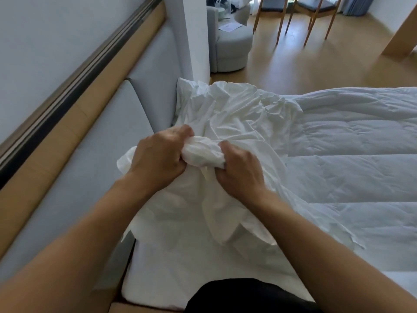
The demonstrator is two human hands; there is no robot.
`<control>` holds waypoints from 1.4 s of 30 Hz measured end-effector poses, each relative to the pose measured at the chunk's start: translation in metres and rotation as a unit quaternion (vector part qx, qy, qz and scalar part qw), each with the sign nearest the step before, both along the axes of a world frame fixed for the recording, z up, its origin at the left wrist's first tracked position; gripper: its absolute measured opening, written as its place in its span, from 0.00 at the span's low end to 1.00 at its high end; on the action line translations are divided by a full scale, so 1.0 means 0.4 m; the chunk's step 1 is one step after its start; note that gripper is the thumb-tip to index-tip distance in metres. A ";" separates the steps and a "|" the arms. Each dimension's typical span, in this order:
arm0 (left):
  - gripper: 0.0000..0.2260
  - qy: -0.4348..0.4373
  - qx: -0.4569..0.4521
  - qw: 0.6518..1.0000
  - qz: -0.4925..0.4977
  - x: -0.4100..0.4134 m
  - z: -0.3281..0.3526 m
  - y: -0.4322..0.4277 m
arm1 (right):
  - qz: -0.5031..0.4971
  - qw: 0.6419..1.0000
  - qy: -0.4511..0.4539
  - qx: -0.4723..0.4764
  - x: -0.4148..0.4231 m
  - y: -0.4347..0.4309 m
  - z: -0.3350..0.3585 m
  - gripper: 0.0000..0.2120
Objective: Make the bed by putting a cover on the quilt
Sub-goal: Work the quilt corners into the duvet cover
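A crumpled white quilt cover (243, 114) lies bunched at the head end of the bed, partly over the pale stitched quilt (352, 159) that spreads to the right. My left hand (158, 157) grips a gathered wad of the cover from the left. My right hand (241, 170) grips the same wad from the right, close beside the left hand. Both hands hold the bunch just above the mattress (180, 274). What lies inside the wad is hidden by the cloth.
A grey padded headboard (94, 159) with a wooden ledge runs along the left. Beyond the bed stand a white pillar (194, 37), a round grey seat (232, 44) and wooden chairs (316, 21) on a wood floor. A dark-clothed knee (248, 297) rests on the mattress.
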State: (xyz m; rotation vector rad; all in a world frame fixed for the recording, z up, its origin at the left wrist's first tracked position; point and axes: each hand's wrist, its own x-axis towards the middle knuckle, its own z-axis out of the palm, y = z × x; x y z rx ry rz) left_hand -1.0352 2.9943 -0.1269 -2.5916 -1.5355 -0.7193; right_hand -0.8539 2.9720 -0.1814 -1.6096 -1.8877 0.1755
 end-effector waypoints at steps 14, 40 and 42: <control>0.10 -0.192 -0.072 0.975 0.085 -0.144 0.012 0.008 | 0.036 0.999 0.008 -0.013 0.009 0.001 0.067 0.23; 0.23 -0.563 -0.339 0.752 -0.037 -0.178 0.018 -0.041 | 0.070 0.981 0.183 0.012 0.005 0.045 0.129 0.16; 0.15 -0.481 -0.318 0.816 -0.040 -0.174 0.009 -0.048 | 0.070 0.980 0.185 0.007 0.003 0.046 0.126 0.16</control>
